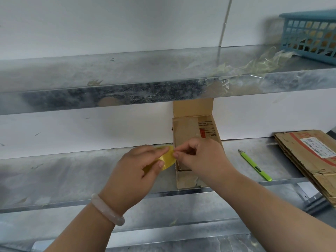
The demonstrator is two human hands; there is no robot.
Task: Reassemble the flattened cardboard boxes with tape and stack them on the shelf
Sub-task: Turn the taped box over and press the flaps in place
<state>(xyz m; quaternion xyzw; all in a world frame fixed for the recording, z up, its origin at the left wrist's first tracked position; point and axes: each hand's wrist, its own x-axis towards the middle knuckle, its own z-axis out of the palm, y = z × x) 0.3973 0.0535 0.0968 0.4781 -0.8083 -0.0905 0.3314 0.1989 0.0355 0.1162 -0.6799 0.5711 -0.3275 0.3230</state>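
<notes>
- Right now my left hand (138, 170) grips the yellow tape roll (168, 158), thumb across its face and fingers curled behind, which steadies it while I work at its edge.
- My right hand (201, 157) comes in from the right with thumb and forefinger pinched together at the roll's rim, on what I take to be the loose tape end. The end itself is too thin to make out, and my other fingers curl in underneath.
- Both wrists sit low, and my forearms angle inward so the hands meet just above the near part of the small cardboard box (194, 130).
- That box lies on the lower shelf (72, 171), running away from me, with its far flap standing up against the wall. I judge it is placed there so the seam is right under the tape.
- A green utility knife (254, 165) lies near its right side, handy for cutting.
- Further right, the flattened boxes (312, 160) sit in a pile that overhangs the shelf edge.
- On the upper shelf (127, 70), crumpled tape scraps (254, 68) lie beside a blue basket (309, 33).
</notes>
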